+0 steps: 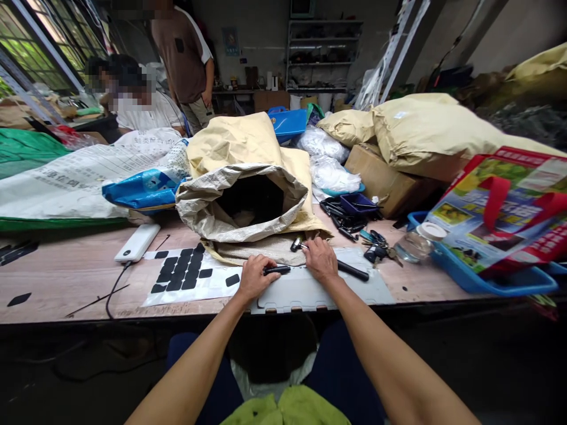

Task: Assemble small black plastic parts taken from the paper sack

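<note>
My left hand (pixel 256 277) is closed around one end of a short black rod-shaped piece (pixel 278 270), which lies level just above a grey board (pixel 305 289). My right hand (pixel 319 258) is closed over the metal shaft of a small hammer. The hammer's head (pixel 295 244) points left, and its black handle (pixel 353 270) sticks out to the right of the hand. Just beyond both hands, a large woven sack (pixel 199 203) lies with its dark mouth facing me. Left of my left hand is a white sheet with rows of black rounded patches (pixel 179 270).
A white power bank (pixel 137 242) with a cable lies left. To the right are black rod pieces (pixel 343 221), keys (pixel 376 248), a clear jar (pixel 416 245), and a blue basket (pixel 491 283) holding a colourful bag. Two people are across the table.
</note>
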A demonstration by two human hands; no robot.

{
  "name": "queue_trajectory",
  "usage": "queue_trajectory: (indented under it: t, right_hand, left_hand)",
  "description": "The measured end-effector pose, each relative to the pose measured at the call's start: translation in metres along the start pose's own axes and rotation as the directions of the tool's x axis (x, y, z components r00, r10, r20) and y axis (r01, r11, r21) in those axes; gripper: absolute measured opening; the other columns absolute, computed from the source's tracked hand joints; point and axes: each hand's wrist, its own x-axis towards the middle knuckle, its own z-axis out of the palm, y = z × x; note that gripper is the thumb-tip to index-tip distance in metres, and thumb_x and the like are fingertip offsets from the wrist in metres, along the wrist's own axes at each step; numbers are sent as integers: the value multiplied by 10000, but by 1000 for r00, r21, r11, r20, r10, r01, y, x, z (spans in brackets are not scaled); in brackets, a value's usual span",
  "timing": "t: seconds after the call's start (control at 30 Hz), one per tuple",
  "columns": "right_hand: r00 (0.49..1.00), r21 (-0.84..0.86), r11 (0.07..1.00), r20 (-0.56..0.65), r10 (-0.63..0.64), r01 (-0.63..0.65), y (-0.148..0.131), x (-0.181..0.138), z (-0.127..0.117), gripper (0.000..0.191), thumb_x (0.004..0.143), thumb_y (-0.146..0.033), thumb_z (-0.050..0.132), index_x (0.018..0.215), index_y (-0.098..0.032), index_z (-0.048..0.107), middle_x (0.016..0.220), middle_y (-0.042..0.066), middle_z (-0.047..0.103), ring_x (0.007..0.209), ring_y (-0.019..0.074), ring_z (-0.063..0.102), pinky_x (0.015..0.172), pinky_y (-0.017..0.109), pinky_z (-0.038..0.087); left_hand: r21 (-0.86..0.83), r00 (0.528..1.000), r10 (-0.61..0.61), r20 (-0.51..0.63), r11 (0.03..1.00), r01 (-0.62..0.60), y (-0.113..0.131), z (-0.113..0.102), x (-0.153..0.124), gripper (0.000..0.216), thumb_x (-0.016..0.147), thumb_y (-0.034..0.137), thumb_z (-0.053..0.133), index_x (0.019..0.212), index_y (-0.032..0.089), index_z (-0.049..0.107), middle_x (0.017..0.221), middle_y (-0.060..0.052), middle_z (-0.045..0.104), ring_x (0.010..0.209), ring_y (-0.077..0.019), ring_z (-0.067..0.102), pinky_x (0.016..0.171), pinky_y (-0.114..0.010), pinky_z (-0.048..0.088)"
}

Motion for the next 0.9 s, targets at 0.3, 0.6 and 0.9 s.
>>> queue_trajectory:
  t: [0.3, 0.6, 0.9]
  right_hand:
    - [995, 272, 959, -70, -67, 84, -28, -20, -36, 311, 1053, -334, 375, 1143, -220, 650, 1031, 65, 612, 949, 180, 576, 839, 260, 421]
    - [989, 363, 921, -51, -136, 145, -61, -56, -46, 371, 1060, -338, 358, 1274, -233, 642, 1030, 67, 648, 941, 170, 624, 830, 241, 467]
    - [987, 297, 944, -110, -113, 141, -57, -60, -54, 344, 1058, -339, 392, 1263, -250, 654, 989, 52, 657, 904, 157, 634, 787, 233, 465]
  left_hand:
    - [-31, 1000, -1, -9, 1000, 0, -1, -1, 1, 184, 774, 299, 806, 937, 260, 728, 981, -6, 717, 985, -240, 563, 884, -378, 369]
    - [-66, 999, -27, -21, 998, 25, -2, 0, 1, 184, 751, 273, 824, 906, 251, 727, 939, 3, 715, 953, -232, 553, 864, -368, 370]
    - [-69, 999, -32, -27, 997, 30, -1, 0, 0, 162, 752, 261, 813, 890, 256, 727, 941, 20, 712, 958, -219, 551, 863, -358, 359]
